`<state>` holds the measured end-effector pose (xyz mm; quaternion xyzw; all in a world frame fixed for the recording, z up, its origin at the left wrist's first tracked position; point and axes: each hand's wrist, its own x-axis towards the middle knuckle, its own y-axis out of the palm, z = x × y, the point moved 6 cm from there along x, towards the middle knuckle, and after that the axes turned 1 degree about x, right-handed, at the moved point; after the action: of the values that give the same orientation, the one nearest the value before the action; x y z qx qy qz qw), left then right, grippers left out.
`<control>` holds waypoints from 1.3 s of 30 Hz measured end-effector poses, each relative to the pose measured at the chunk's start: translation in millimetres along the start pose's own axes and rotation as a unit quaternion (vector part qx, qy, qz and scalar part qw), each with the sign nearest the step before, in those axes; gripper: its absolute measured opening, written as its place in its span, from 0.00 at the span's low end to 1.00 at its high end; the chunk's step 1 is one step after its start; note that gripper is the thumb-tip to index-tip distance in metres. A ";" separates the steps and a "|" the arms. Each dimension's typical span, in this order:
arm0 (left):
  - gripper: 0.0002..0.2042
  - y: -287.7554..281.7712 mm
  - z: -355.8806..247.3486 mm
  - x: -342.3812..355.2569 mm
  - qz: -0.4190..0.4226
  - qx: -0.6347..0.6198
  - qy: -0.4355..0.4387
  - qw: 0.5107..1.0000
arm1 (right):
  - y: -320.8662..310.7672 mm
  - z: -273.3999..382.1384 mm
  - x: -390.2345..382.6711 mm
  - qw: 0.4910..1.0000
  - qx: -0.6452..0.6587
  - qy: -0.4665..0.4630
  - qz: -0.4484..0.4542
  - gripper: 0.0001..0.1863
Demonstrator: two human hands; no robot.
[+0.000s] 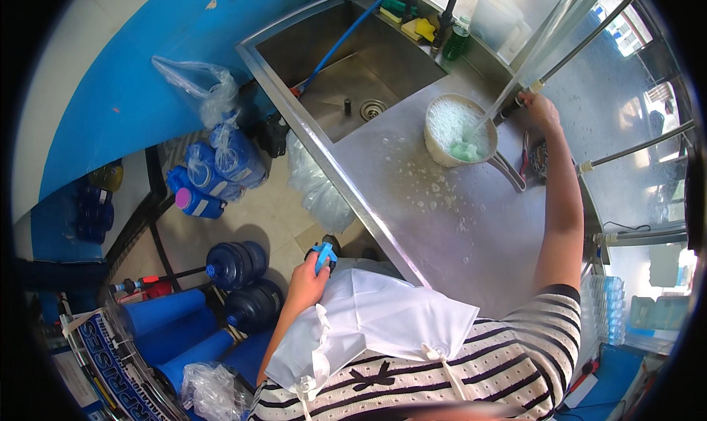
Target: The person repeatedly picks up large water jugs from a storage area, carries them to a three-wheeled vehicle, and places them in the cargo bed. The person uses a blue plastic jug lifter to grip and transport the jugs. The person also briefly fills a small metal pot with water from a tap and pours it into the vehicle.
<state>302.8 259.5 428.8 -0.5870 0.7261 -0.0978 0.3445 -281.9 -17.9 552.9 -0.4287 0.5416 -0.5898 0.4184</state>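
A round, cream-coloured pan (434, 154) with a long handle stands on the steel counter. White suds (451, 119) fill it, with a pale green patch in them. A clear stream (495, 106) runs down into the suds. Beyond the pan, my right hand (543, 111) is closed at a black tap fitting (512, 106) near the wall; its fingertips are partly hidden. My left hand (308, 281), low beside the counter's front edge, grips a small bright-blue plastic piece (324, 254). Something dark sits behind that piece, and I cannot make out its kind.
A steel sink (317, 53) with a blue hose (346, 38) adjoins the counter (383, 193). Sponges (417, 29) and a green bottle (456, 41) stand behind it. Wet spots dot the counter. Large blue water jugs (237, 265) and bagged blue bottles (213, 163) occupy the floor at left.
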 end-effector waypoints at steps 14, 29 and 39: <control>0.12 2.0 -2.1 -2.9 0.015 0.028 0.002 0.999 | 19.1 -0.5 -29.9 0.989 -0.037 0.009 -0.140 0.19; 0.09 -16.9 -55.5 20.1 0.302 -0.048 0.104 0.946 | 65.7 51.0 -148.8 0.986 0.150 -0.029 0.064 0.33; 0.07 -14.8 -163.4 54.7 0.479 -0.284 0.138 0.819 | 101.7 100.1 -265.3 0.816 0.515 0.222 0.139 0.09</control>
<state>209.9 162.0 537.4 -0.2175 0.9512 0.2102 0.0616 -108.1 201.8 442.1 0.0716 0.2912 -0.7973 0.5238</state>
